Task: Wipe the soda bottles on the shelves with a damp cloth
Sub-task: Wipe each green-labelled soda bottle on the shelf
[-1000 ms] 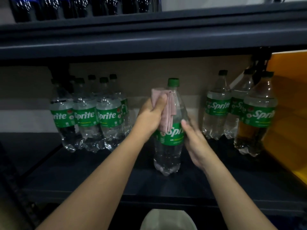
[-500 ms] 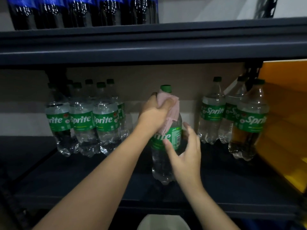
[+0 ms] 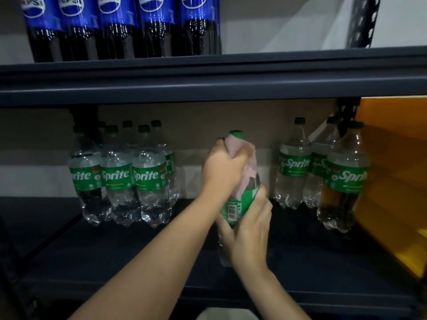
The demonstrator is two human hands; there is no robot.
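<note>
- While the Sprite bottle is standing mid-shelf, I'm seeing the left hand clenching the pink cloth around its neck
- The right hand is grasping its lower body
- More Sprite bottles are flanking it on the dark shelf; Pepsi bottles are sitting above

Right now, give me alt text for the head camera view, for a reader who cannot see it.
A person's left hand wraps a pink cloth around the neck of a Sprite bottle on a dark shelf, while the right hand grips its lower body. More Sprite bottles stand to either side, and Pepsi bottles line the shelf above.
</note>
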